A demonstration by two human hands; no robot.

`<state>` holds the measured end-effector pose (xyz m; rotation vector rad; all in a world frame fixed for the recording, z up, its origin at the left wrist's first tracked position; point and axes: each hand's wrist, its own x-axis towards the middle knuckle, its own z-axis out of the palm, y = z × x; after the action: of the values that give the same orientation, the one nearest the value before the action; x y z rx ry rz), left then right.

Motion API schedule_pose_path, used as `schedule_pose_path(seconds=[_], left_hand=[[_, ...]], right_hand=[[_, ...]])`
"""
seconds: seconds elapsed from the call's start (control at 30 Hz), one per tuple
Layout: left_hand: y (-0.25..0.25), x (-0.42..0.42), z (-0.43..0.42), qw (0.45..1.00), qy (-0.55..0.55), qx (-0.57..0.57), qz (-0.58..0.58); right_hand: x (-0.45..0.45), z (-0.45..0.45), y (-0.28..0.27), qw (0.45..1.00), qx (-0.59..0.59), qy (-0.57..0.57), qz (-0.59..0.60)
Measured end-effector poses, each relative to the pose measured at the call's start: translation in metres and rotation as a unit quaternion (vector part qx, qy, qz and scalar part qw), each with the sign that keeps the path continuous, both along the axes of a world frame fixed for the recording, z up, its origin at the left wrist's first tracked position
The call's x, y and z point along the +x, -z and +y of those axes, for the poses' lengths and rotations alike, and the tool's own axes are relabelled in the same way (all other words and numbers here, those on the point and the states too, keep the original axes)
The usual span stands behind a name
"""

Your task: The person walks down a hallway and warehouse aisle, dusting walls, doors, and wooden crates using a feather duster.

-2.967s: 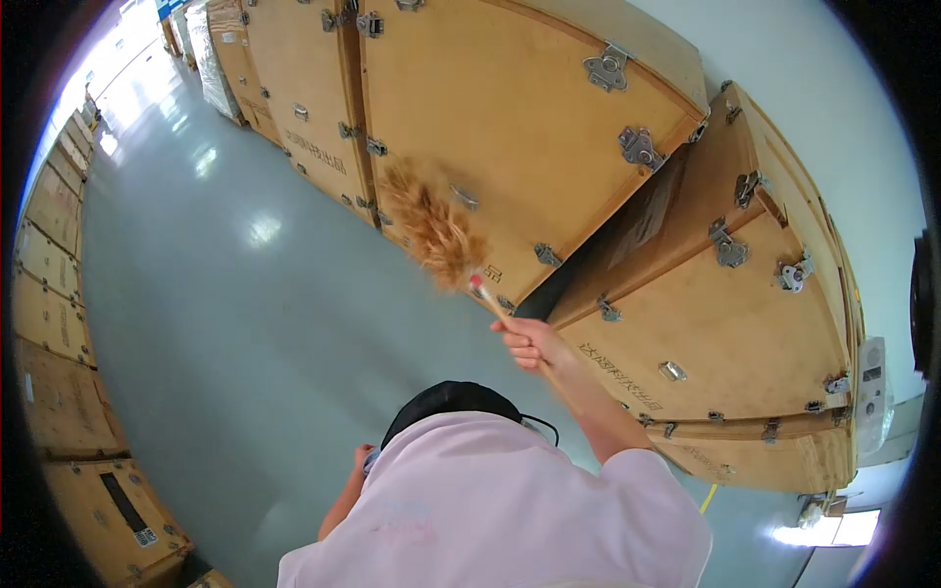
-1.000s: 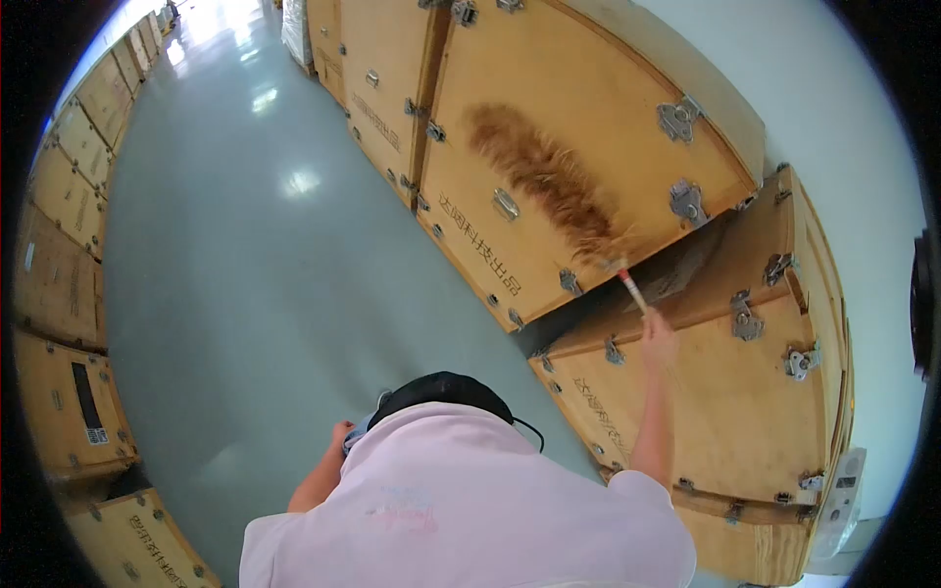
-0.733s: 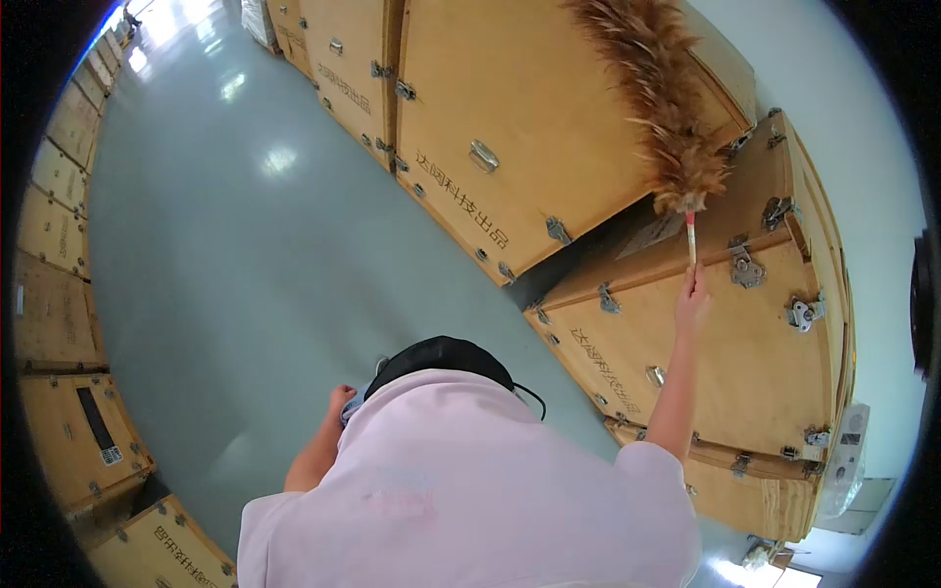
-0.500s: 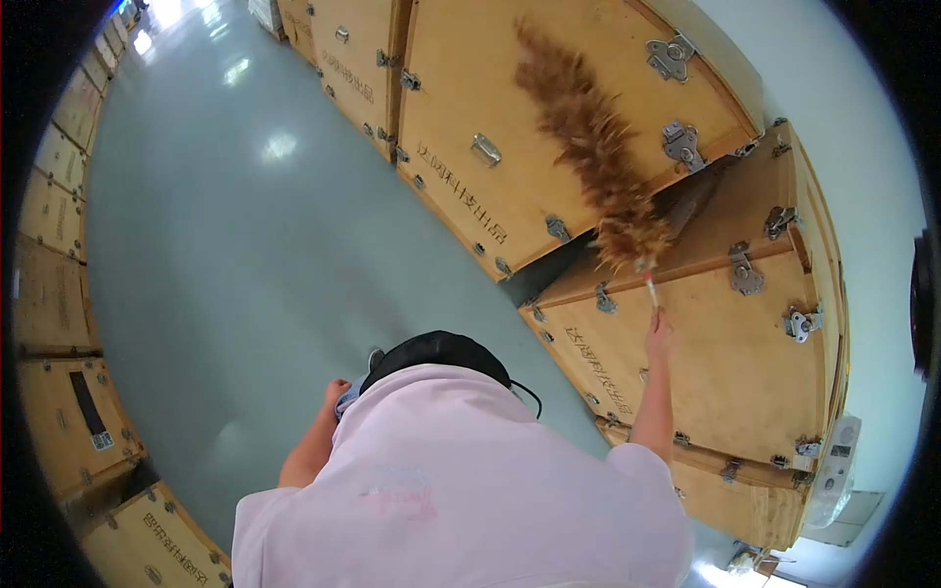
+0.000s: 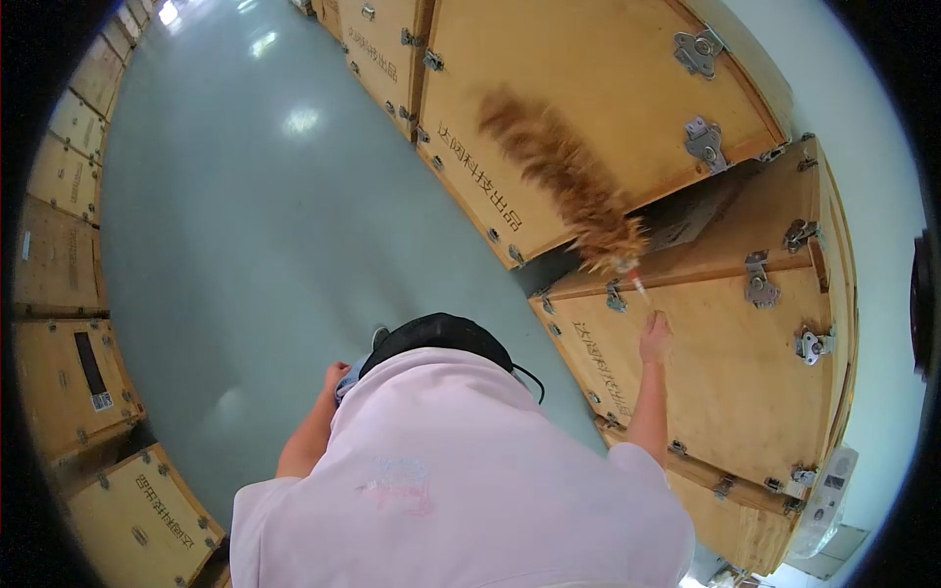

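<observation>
My right hand (image 5: 656, 338) is closed around the handle of a brown feather duster (image 5: 564, 171). The duster's feathers slant up and to the left, in front of a large wooden crate (image 5: 588, 59); I cannot tell whether they touch it. My right forearm is over the front of a nearer wooden crate (image 5: 706, 343) with metal latches. Low beside my hip, near the blue trousers (image 5: 350, 380), is my left hand (image 5: 336, 374). Its fingers are mostly hidden, and no object shows in it.
Wooden crates with latches and black lettering line the right side, with a dark gap between the two nearest. More crates (image 5: 74, 377) stand along the left. A grey-blue floor (image 5: 245, 245) runs between the rows. A white wall (image 5: 887, 294) is at the far right.
The feather duster has swung left and its tip has dropped lower across the crate. My right hand still grips the handle. The view has shifted slightly; my left hand stays by my hip.
</observation>
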<state>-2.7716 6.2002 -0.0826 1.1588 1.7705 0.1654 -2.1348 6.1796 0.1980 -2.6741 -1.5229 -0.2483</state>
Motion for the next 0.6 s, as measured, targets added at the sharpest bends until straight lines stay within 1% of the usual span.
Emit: schedule_pose_path(seconds=[0.03, 0.07, 0.1, 0.13, 0.17, 0.2, 0.23, 0.3, 0.33, 0.4, 0.43, 0.47, 0.5, 0.53, 0.57, 0.6], left_hand=[[0.004, -0.001, -0.003, 1.0, -0.006, -0.008, 0.01], [0.002, 0.002, -0.004, 1.0, -0.011, -0.015, 0.021], [-0.001, 0.004, -0.007, 1.0, -0.013, -0.017, 0.021], [-0.004, 0.006, -0.01, 0.999, -0.028, -0.023, 0.019], [-0.005, 0.008, -0.012, 0.999, -0.043, -0.029, 0.016], [-0.005, 0.01, -0.013, 0.998, -0.044, -0.031, 0.016], [-0.006, 0.011, -0.014, 0.999, -0.044, -0.017, 0.01], [-0.008, 0.018, -0.015, 0.999, -0.046, -0.004, 0.002], [-0.011, 0.022, -0.014, 0.999, -0.029, -0.008, 0.015], [-0.007, 0.028, -0.016, 0.999, -0.017, -0.014, 0.029], [-0.003, 0.03, -0.017, 0.999, -0.011, -0.015, 0.032], [0.005, 0.031, -0.021, 0.999, -0.005, -0.016, 0.035], [0.011, 0.032, -0.026, 0.999, -0.008, -0.018, 0.036], [0.017, 0.033, -0.031, 0.999, -0.037, -0.014, 0.017], [0.014, 0.037, -0.034, 0.998, -0.065, -0.01, -0.001], [0.01, 0.041, -0.038, 0.998, -0.068, -0.011, 0.001]], right_hand=[[-0.002, 0.002, -0.003, 1.0, -0.002, -0.003, -0.001], [-0.003, 0.004, -0.005, 0.993, 0.111, -0.023, -0.007], [-0.003, 0.004, -0.005, 0.974, 0.223, -0.041, -0.012], [0.0, 0.003, -0.003, 0.974, 0.222, -0.043, -0.011], [0.004, 0.002, 0.0, 0.975, 0.219, -0.017, -0.004], [0.009, -0.001, 0.004, 0.976, 0.216, 0.008, 0.003], [0.018, -0.007, 0.014, 0.977, 0.214, 0.008, 0.002], [0.034, -0.02, 0.039, 0.99, 0.117, 0.04, 0.066], [0.039, -0.029, 0.05, 0.99, 0.116, 0.038, 0.065], [0.04, -0.045, 0.067, 0.999, 0.043, 0.023, 0.014], [0.042, -0.053, 0.075, 0.999, 0.041, 0.019, 0.014], [0.042, -0.061, 0.081, 0.999, -0.033, 0.022, 0.02], [0.044, -0.065, 0.087, 0.994, -0.106, 0.026, 0.026], [0.045, -0.066, 0.094, 0.994, -0.108, 0.023, 0.026], [0.041, -0.065, 0.098, 0.986, -0.157, 0.035, 0.043], [0.04, -0.064, 0.102, 0.976, -0.206, 0.047, 0.059]])
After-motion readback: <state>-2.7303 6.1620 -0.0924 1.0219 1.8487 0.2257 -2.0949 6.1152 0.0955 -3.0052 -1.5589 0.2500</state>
